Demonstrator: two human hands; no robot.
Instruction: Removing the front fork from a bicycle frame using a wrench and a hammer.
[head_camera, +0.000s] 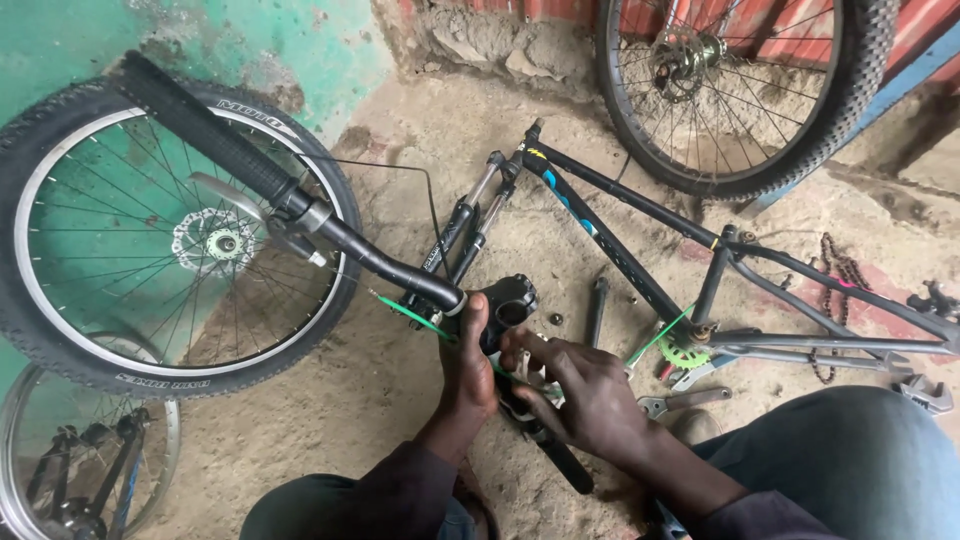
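My left hand (468, 362) is wrapped around the middle of a black handlebar (300, 210), right beside the black stem clamp (510, 300). The bar runs up to the left, with a rubber grip and a silver brake lever (228, 192). My right hand (585, 390) is closed on the other side of the bar and clamp, thumb and forefinger pinched near small white parts; the bar's lower end (565, 462) sticks out below it. A green cable (405, 305) passes under my left hand.
A stripped black bicycle frame (640, 270) with fork (470, 225) lies on the dirt floor. One wheel (170, 240) leans at the left wall, another (740, 90) at the back. Wrenches (685, 400), a chain (835, 270) and a green chainring (685, 352) lie nearby.
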